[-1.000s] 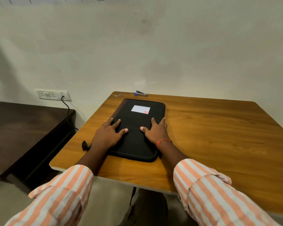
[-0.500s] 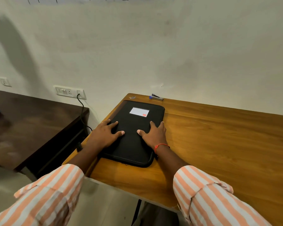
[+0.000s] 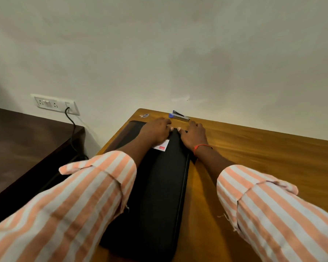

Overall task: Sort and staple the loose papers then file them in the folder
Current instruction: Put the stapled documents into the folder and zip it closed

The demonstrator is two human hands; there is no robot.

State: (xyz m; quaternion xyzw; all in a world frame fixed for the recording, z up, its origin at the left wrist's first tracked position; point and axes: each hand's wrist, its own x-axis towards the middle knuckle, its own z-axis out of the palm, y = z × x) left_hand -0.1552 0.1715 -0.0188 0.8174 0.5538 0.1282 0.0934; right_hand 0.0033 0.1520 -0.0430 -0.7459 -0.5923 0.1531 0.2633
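Note:
A black zipped folder (image 3: 155, 186) lies lengthwise on the wooden table (image 3: 254, 157), its white label (image 3: 162, 145) partly under my left wrist. My left hand (image 3: 156, 131) and my right hand (image 3: 194, 136) are both at the folder's far end, fingers curled over its edge and thumbs nearly touching on top. A blue and silver stapler (image 3: 179, 116) lies just beyond my fingers by the wall. I see no loose papers.
A small sticker-like item (image 3: 144, 115) sits at the table's far left corner. A dark lower table (image 3: 27, 138) stands to the left. On the wall are a socket plate (image 3: 53, 104) and a black cable (image 3: 72, 125).
Both hands slid from the folder's middle, where they lay flat, up to its far edge and curled there. My head has leaned forward over the folder.

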